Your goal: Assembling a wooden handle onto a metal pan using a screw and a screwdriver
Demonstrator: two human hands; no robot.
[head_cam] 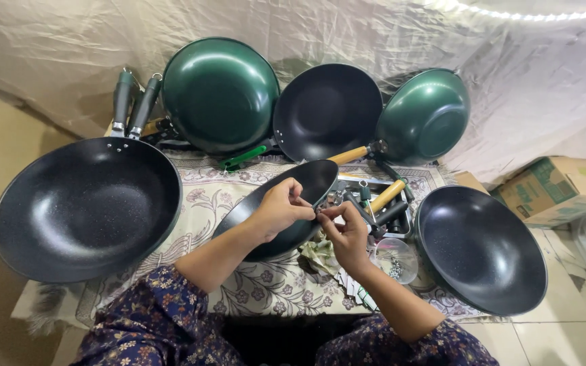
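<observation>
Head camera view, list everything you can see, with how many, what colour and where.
Black pans: four; large one far left, one at back centre, one far right, one tilted in the middle under the hands.
Green pans: two, turned bottom-out at back left and back right.
Loose handles: several, wood-coloured and black, in a tray right of centre.
Clear bowl: one, holding small metal parts, front right.
Patterned cloth: one, beige floral, covering the table.
Cardboard box: one, brown and green, far right.
Left hand: on the middle pan's rim.
Right hand: pinching something small at that rim.
</observation>
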